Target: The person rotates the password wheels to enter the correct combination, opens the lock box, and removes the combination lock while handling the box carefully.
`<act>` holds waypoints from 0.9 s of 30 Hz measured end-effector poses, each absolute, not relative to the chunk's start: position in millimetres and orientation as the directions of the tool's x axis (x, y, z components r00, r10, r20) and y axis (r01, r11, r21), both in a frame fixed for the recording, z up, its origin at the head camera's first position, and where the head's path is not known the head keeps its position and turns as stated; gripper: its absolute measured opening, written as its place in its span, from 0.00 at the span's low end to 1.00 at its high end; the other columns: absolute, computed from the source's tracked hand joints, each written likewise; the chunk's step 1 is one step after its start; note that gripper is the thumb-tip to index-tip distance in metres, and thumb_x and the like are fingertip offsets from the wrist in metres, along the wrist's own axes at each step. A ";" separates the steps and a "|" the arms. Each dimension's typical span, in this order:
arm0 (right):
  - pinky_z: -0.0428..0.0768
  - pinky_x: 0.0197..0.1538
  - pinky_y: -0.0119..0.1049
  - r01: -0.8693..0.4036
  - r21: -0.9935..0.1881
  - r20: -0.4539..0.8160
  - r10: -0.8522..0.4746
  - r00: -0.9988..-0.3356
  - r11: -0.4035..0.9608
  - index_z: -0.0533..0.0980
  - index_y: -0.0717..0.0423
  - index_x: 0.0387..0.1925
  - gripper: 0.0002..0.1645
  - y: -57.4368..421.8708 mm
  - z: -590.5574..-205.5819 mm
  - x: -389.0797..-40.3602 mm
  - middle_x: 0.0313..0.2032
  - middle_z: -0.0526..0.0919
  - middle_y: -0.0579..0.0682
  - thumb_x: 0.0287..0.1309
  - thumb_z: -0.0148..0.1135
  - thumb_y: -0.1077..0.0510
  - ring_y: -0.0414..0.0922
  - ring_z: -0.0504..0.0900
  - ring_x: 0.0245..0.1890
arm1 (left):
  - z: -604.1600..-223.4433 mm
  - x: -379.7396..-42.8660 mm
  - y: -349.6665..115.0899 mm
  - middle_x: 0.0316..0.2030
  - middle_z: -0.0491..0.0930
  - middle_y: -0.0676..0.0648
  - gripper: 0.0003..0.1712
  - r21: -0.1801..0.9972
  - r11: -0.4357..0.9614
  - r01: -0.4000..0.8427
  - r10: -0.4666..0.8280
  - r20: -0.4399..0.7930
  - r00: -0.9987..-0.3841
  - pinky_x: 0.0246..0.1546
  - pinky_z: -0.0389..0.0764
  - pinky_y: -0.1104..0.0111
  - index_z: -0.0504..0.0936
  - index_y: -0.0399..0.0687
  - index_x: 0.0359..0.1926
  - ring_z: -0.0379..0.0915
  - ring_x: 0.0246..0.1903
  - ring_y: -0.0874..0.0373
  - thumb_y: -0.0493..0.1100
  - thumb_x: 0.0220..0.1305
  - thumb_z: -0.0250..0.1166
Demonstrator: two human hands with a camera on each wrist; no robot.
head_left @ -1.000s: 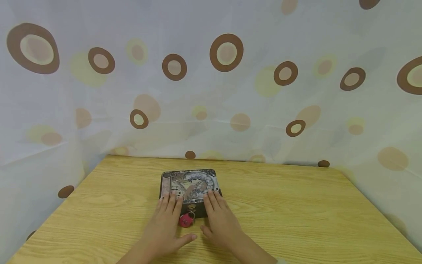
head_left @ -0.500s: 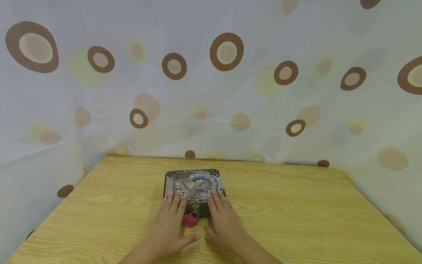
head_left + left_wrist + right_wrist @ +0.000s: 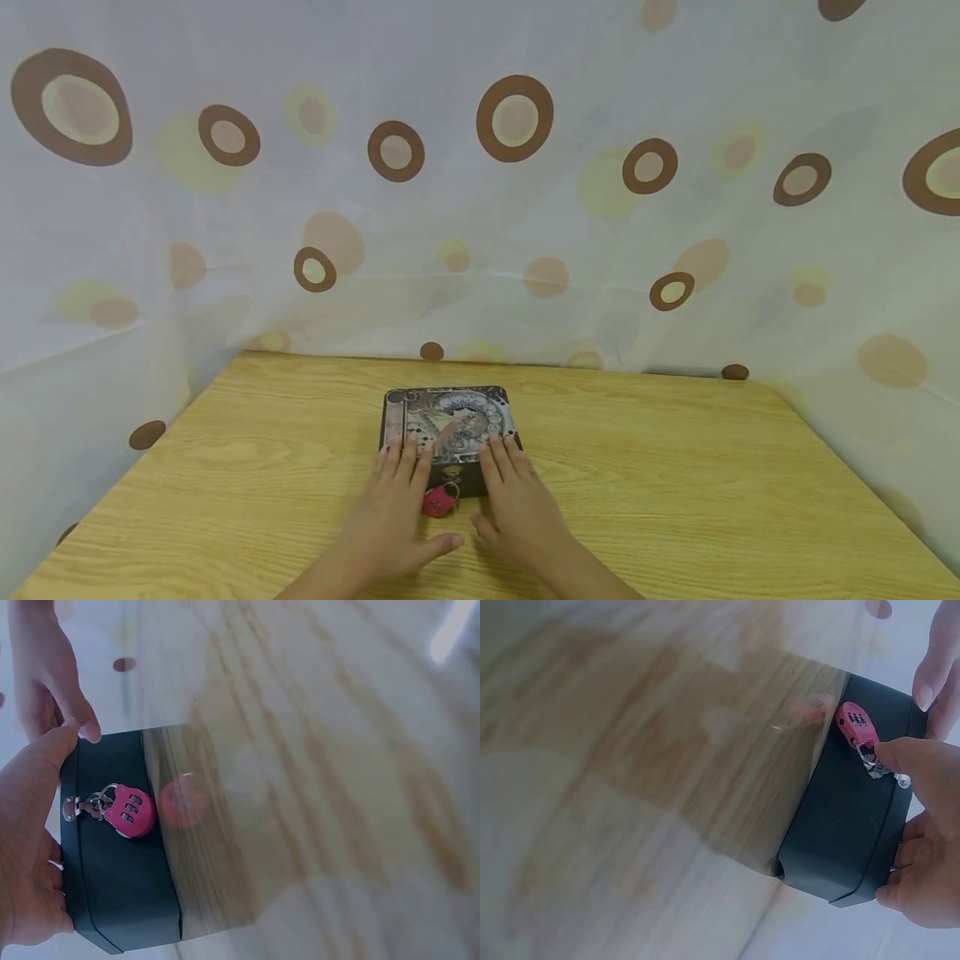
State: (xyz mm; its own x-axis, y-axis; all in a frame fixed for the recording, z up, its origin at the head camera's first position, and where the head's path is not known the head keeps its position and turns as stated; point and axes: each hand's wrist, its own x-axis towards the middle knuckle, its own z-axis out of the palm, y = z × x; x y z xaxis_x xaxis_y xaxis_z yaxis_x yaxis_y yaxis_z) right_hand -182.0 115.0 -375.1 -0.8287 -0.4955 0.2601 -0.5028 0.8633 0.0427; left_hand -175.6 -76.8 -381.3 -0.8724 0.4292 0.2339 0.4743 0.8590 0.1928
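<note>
A dark box (image 3: 453,414) with a patterned lid sits on the wooden table, its lid down. From the metal clasp on its front hangs a pink combination padlock (image 3: 439,501) with number dials, clearer in the left wrist view as a pink padlock (image 3: 131,812). My left hand (image 3: 386,512) rests straight fingers on the lid's front left part, thumb pointing inward. On the front right part lie the extended fingers of my right hand (image 3: 519,510). Both wrist views show the dark green front wall of the box (image 3: 840,825). What is inside the box is hidden.
The wood-grain table (image 3: 675,483) has a glossy surface that reflects the padlock in the wrist views. A white curtain (image 3: 450,217) with brown and yellow circles hangs behind the table and along its sides.
The box has slid a little to the right across the table, padlock along with it. Both hands have moved right too, fingers staying on the lid.
</note>
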 end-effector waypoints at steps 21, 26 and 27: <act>0.64 0.65 0.50 -0.478 0.027 0.255 -0.468 -0.846 0.878 0.60 0.69 0.63 0.46 126.0 -376.9 -179.1 0.64 0.63 0.66 0.51 0.64 0.46 0.61 0.61 0.66 | -381.3 -178.7 -66.4 0.68 0.51 0.30 0.58 0.166 0.854 0.493 0.458 0.208 -0.864 0.67 0.53 0.46 0.57 0.31 0.66 0.46 0.68 0.34 0.74 0.51 0.56; 0.64 0.66 0.50 -0.468 0.035 0.246 -0.461 -0.852 0.883 0.60 0.69 0.63 0.46 129.1 -377.3 -178.9 0.65 0.63 0.65 0.51 0.64 0.45 0.60 0.61 0.66 | -381.8 -180.0 -63.3 0.68 0.51 0.30 0.58 0.167 0.848 0.503 0.468 0.211 -0.858 0.66 0.53 0.46 0.56 0.32 0.67 0.46 0.68 0.34 0.73 0.51 0.55; 0.64 0.65 0.50 -0.466 0.038 0.246 -0.460 -0.853 0.884 0.60 0.69 0.63 0.46 129.8 -377.4 -179.0 0.65 0.63 0.65 0.51 0.64 0.45 0.60 0.61 0.66 | -382.1 -180.4 -62.7 0.68 0.51 0.30 0.58 0.166 0.846 0.506 0.470 0.214 -0.856 0.66 0.53 0.46 0.57 0.32 0.67 0.46 0.68 0.34 0.73 0.51 0.56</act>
State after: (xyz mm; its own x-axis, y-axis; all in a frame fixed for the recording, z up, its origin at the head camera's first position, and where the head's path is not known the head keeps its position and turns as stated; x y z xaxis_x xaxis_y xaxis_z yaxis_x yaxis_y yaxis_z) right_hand -179.0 129.8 -377.4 -0.8532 -0.4600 0.2459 -0.4657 0.8841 0.0381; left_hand -180.4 -62.7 -382.1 -0.8563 0.4702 0.2139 0.5062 0.8463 0.1659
